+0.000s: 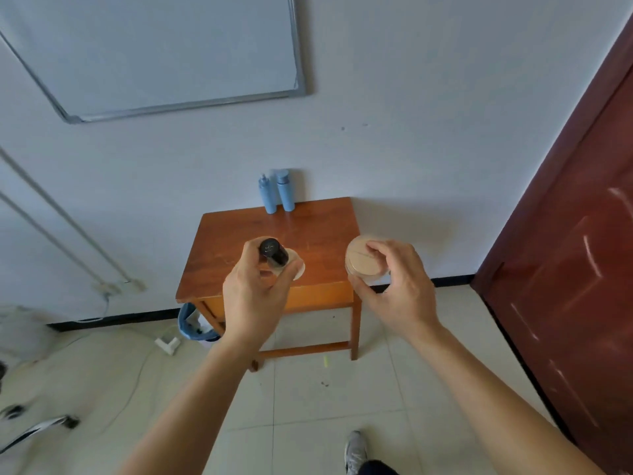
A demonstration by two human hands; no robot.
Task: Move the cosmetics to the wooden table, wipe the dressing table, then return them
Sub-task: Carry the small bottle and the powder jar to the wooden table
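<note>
Wooden table (318, 228): two blue bottles (269, 198) upright at back edge, bin (191, 323) by left leg. Left hand (255, 296) grips black-capped bottle (273, 252) above tabletop — cap up, axis near upright. Right hand (400, 289) grasps round compact (359, 260) at table's right edge, lid tilted leftward.

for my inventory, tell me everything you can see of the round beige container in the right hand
The round beige container is a low, wide disc, seemingly plastic, with a matte beige lid crossed by a faint line and a paler base beneath. Lid on, it tilts toward the camera, held in the air by the right edge of the wooden table. The right hand grips it, fingers over the lid, thumb below.
</note>
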